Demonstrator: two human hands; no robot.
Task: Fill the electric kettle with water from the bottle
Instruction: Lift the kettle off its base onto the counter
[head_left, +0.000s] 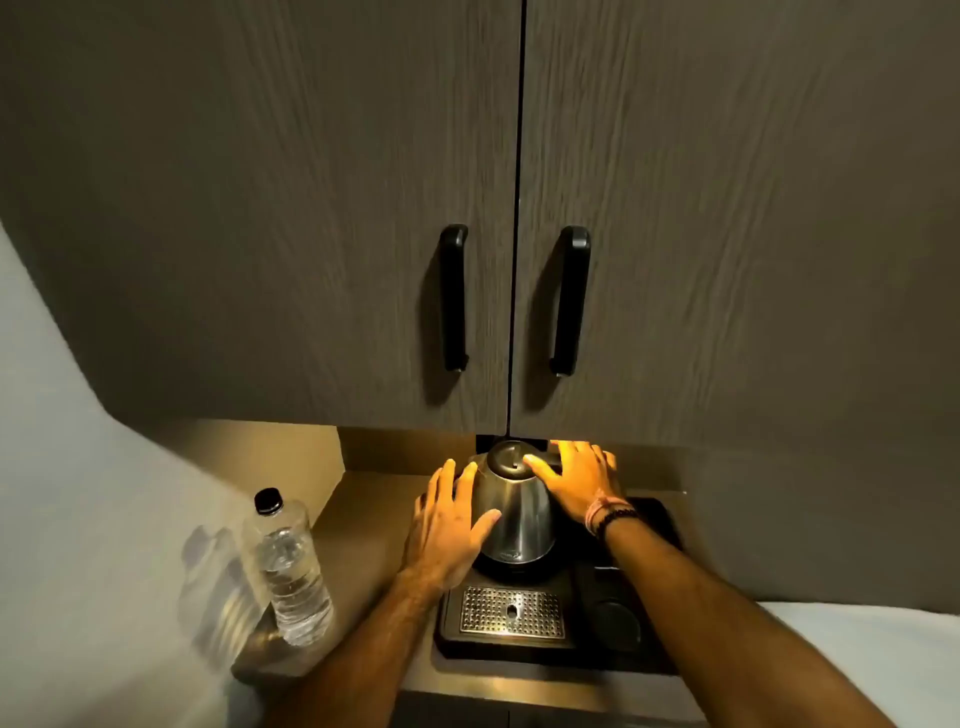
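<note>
Left hand (449, 525) spread flat against the steel kettle (514, 512) side, not closed. Right hand (576, 480) open over the kettle's handle and lid edge, fingers splayed. Kettle upright between both palms, on black tray (649, 525). Capped bottle (291, 569) stands apart, left of left hand.

- Pretty cramped above the kettle (514, 506): cabinet (363, 208) bottom edge hangs right over the lid.
- Open counter (363, 519) between kettle and bottle (291, 571).
- Wall (78, 467) just left of bottle.
</note>
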